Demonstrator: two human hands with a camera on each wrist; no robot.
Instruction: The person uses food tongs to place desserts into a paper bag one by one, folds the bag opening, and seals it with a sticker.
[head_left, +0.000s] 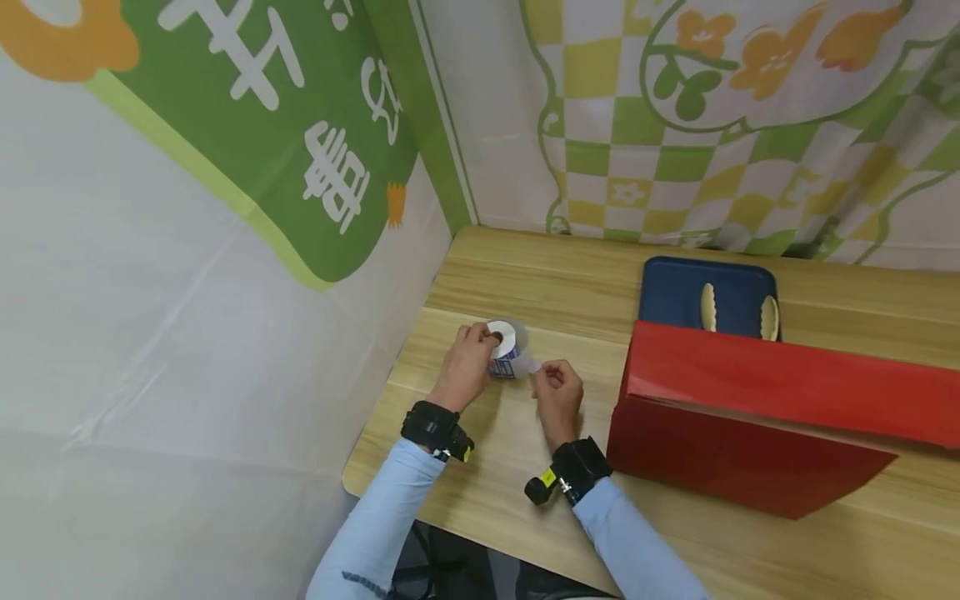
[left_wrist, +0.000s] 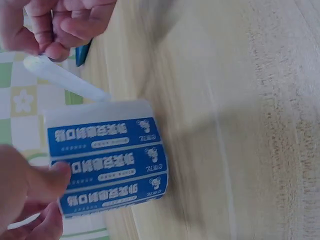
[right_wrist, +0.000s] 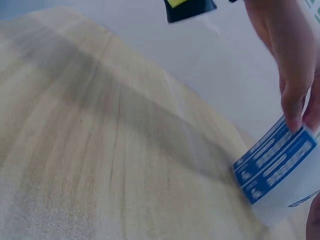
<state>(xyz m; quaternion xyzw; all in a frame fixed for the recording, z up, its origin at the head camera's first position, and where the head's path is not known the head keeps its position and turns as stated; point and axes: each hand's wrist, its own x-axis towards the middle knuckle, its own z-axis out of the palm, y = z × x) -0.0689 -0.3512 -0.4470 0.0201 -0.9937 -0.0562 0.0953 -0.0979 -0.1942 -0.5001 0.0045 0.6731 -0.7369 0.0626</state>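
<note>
A roll of blue-and-white printed sticker labels [head_left: 504, 364] stands at the left part of the wooden table. My left hand [head_left: 463, 367] grips the roll by its near-left side, fingers over the top rim and thumb on the printed face, as the left wrist view shows on the label roll [left_wrist: 107, 165]. To the right of it, my right hand [head_left: 559, 398] pinches the free end of a pale strip [left_wrist: 70, 80] that stretches out from the roll. The strip's blank section runs between the fingertips and the roll's outer layer.
A large red box [head_left: 750, 442] stands on the table right of my right hand. Behind it lies a dark blue tray [head_left: 675, 292] with beige tong-like tips [head_left: 708, 307] showing. A white cloth wall [head_left: 225, 400] borders the table's left edge.
</note>
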